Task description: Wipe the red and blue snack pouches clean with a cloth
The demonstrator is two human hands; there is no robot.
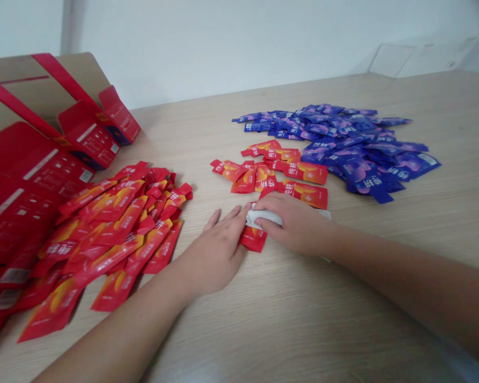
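My left hand (215, 250) lies flat on the wooden table (303, 319), fingers stretched out and touching a red sachet (253, 238). My right hand (295, 221) is curled over a white packet (265, 217) that rests on that red sachet, fingers pinching its edge. Just beyond my hands lies a small scatter of red-orange sachets (279, 173). A large heap of the same red-orange sachets (115, 229) spreads out to the left of my left hand. Behind and right of the small scatter is a pile of blue-purple sachets (343, 143).
Red flattened cartons (27, 170) and a brown cardboard box with red tape (35, 90) stand at the far left. A pale wall (239, 42) closes off the back of the table.
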